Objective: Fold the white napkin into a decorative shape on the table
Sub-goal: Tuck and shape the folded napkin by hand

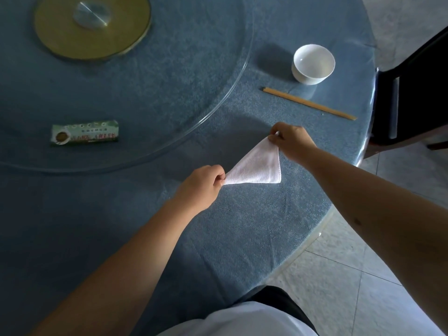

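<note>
The white napkin is folded into a triangle and stretched just over the blue tablecloth. My left hand pinches its near-left corner between thumb and fingers. My right hand pinches the far corner at the top of the triangle. The third corner points toward the right, free of either hand. Whether the napkin's lower edge touches the cloth is unclear.
A white bowl stands at the far right, with a pair of chopsticks just in front of it. A glass turntable with a gold hub carries a green packet. A dark chair stands beside the table's right edge.
</note>
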